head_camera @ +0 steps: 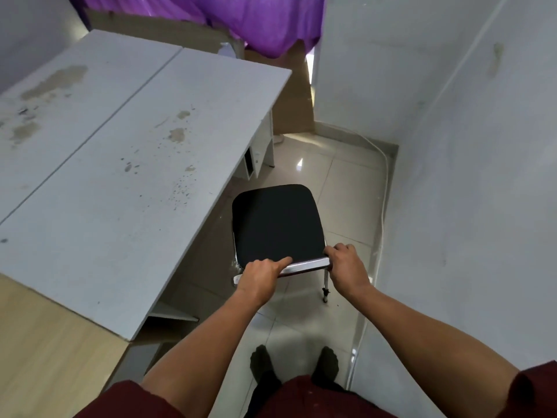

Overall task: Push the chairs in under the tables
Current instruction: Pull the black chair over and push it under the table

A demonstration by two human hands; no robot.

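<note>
Narrow tiled floor (340, 188) strip between white wall (452, 146) on the right and a stained white counter (126, 164) on the left; purple cloth (256, 16) at the far end.

Chair (277, 224), black padded seat on a chrome frame, stands on the tiles just beside the counter's long edge. Not under it yet; seat fully clear of the top, one rear leg visible below the right hand.

Left hand (260, 277) and right hand (346, 267) both wrapped over the chrome rail (304, 265) at the near end of the chair. Grip on each side clenched on the rail, fingers curled over, left thumb lying along the bar.

Step in hand, as I judge it: steer and push the chair under the counter. Chair looks angled along the aisle, so it likely needs swinging left to face the opening first. Push low and even with both hands, keep legs sliding flat, watch the counter's side panel and the wall-side cable (383, 206).
</note>
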